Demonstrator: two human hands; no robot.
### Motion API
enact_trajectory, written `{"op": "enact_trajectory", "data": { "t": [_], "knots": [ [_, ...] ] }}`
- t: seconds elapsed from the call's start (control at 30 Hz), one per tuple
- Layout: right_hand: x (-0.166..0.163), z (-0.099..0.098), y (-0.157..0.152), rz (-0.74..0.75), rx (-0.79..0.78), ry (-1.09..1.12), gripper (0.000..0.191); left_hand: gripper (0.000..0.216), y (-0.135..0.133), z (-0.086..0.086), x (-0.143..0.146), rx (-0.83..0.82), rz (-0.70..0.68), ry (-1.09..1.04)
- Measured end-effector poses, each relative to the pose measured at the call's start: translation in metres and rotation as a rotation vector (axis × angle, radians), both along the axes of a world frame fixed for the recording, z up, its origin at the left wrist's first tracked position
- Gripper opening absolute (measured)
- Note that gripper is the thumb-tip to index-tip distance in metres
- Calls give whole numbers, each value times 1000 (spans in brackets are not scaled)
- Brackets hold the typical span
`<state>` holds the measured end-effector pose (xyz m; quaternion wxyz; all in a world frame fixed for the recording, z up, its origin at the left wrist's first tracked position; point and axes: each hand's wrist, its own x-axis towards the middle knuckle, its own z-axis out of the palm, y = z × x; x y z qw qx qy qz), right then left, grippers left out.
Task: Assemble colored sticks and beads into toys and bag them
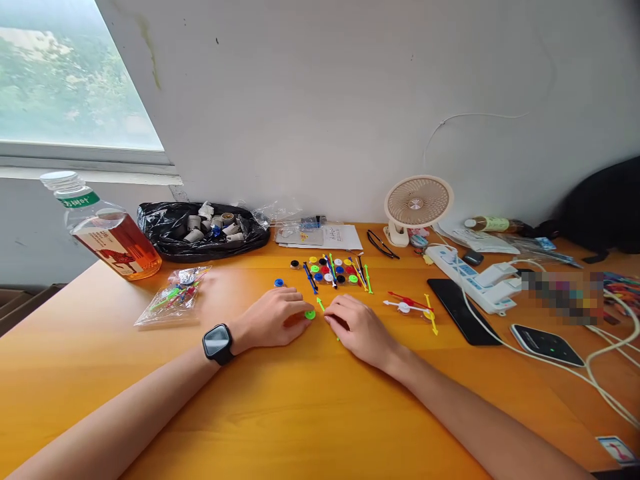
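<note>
My left hand [274,319], with a black smartwatch [218,343] on the wrist, rests on the orange table [300,413] and pinches a small green plastic disc [311,315]. My right hand [359,329] lies right beside it with fingers curled on a thin green arrow stick [321,305]. Just beyond the hands sits a loose pile of coloured discs and sticks [334,270]. A single blue disc [279,283] lies to the left of the pile. A joined piece of red, white and yellow sticks [413,307] lies to the right.
A tea bottle [107,233], a clear bag of pieces [175,295] and a black bag of small parts [205,230] stand at left. At right are a desk fan [417,203], glasses [383,245], a power strip [473,273], two phones [463,310] [547,345] and white cables [607,393].
</note>
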<state>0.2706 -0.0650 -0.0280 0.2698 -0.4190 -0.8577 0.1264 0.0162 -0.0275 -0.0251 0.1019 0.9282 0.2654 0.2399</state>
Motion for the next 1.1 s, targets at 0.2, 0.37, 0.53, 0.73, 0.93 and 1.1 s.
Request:
{"op": "enact_trajectory", "data": {
  "t": [0.2,0.37,0.53,0.73,0.93,1.1],
  "knots": [
    [2,-5,5,-36,-39,42,13,21,-5,4,3,-252,-64,-76],
    [1,-6,5,-42,-38,82,12,28,-3,3,2,-365,-69,-118],
    [0,-9,4,7,-103,203,11,30,-7,0,5,-490,-68,-181],
    [-6,-10,-2,72,-128,364,11,25,-10,7,7,-199,61,-334],
    [-12,-7,-5,185,-72,340,16,14,-5,1,7,-258,-58,-180],
    [-12,-6,-3,206,-37,317,19,11,-3,-2,7,-243,-68,-169]
  ]
}}
